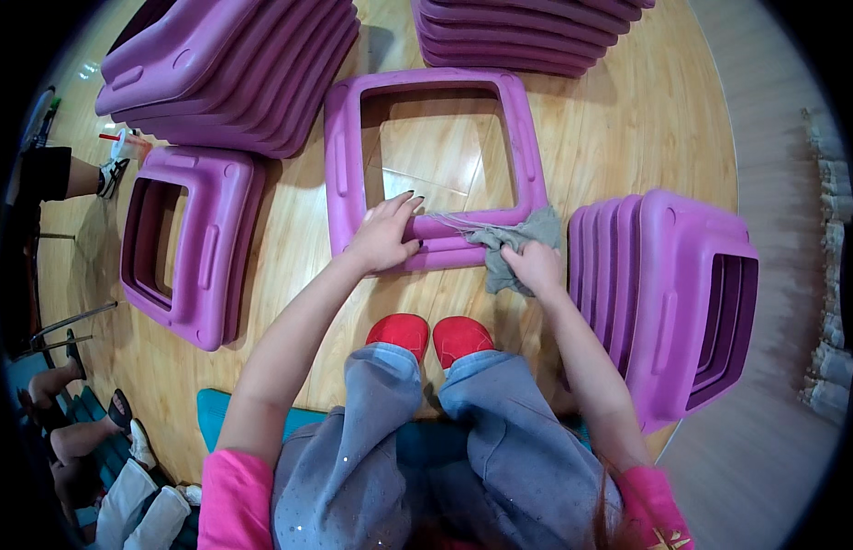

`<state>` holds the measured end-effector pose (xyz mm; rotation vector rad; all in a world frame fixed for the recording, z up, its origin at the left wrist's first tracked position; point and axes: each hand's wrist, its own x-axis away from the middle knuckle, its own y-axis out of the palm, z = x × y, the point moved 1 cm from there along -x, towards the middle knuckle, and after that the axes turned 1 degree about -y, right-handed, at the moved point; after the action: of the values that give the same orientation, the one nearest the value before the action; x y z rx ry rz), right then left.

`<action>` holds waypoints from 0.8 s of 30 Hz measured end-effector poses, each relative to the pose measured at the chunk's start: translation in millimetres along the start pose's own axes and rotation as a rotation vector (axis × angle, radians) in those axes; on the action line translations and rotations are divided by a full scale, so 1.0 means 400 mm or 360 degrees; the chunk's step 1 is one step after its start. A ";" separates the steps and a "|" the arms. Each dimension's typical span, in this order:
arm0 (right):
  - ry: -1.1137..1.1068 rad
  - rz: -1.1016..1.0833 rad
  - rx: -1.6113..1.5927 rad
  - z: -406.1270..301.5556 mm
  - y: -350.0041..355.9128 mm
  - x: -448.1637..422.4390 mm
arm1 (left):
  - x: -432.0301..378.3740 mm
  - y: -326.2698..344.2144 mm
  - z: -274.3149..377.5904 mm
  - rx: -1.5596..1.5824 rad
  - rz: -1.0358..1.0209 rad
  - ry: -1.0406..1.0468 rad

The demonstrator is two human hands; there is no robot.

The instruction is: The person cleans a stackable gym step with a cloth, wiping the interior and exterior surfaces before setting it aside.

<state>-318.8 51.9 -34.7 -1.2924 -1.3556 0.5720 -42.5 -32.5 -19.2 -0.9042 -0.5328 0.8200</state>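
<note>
A purple plastic frame (342,144) with a large square opening lies on the wooden floor in front of my red shoes. My left hand (385,234) rests on its near left corner, fingers apart, holding nothing. Bunched in my right hand (535,267) is a grey cloth (499,240) with frayed threads, which lies over the near right corner of the frame. Loose threads from the cloth trail leftward along the frame's near side.
Nested purple frames stand at the upper left (213,75), upper right (516,34), right (619,275) and left (220,240). A drink cup with a red straw (129,146) and other people's legs (82,433) are at the left. A teal seat (213,412) is beneath me.
</note>
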 end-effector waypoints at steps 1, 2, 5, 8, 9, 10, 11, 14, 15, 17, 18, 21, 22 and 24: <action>-0.0077 0.0084 -0.0071 -0.013 0.004 0.014 | -0.003 -0.001 0.004 0.0009 -0.0039 -0.0024; -0.0155 0.0168 -0.0141 -0.025 0.007 0.025 | -0.007 -0.001 0.008 0.0017 -0.0078 -0.0048; -0.0407 0.0273 -0.0100 -0.118 0.012 0.059 | -0.014 -0.013 0.029 -0.0025 -0.0290 -0.0116; -0.0837 0.0245 -0.0130 -0.266 0.019 0.094 | -0.004 -0.021 0.024 -0.0143 -0.0324 -0.0102; -0.1004 0.0368 -0.0195 -0.289 0.048 0.092 | -0.007 -0.014 0.030 -0.0157 -0.0287 -0.0076; -0.1028 0.0431 -0.0234 -0.303 0.089 0.075 | -0.009 -0.008 0.030 -0.0180 -0.0251 -0.0063; -0.1057 0.0488 -0.0269 -0.311 0.115 0.058 | -0.011 0.001 0.023 -0.0167 -0.0244 -0.0050; -0.0882 0.0214 -0.0216 -0.331 0.091 0.046 | -0.008 0.009 0.001 -0.0129 -0.0216 -0.0052; -0.0815 0.0150 -0.0209 -0.334 0.076 0.046 | -0.011 0.009 0.002 -0.0108 -0.0201 -0.0067; -0.0683 0.0024 -0.0196 -0.339 0.047 0.047 | -0.012 0.008 0.003 -0.0089 -0.0165 -0.0069; -0.0594 -0.0027 -0.0180 -0.336 0.038 0.044 | -0.010 0.007 0.005 -0.0092 -0.0148 -0.0052; -0.0364 -0.0084 -0.0157 -0.298 0.029 0.032 | -0.004 0.005 0.008 -0.0114 -0.0150 -0.0041; -0.0314 -0.0039 -0.0159 -0.271 0.038 0.031 | -0.002 0.004 0.006 -0.0122 -0.0154 -0.0049; -0.0148 -0.0017 -0.0193 -0.199 0.033 0.021 | -0.004 0.003 0.006 -0.0103 -0.0129 -0.0023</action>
<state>-240.1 36.7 -22.6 -1.3694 -1.4924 0.5549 -45.6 -32.4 -19.0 -0.9304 -0.6076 0.7401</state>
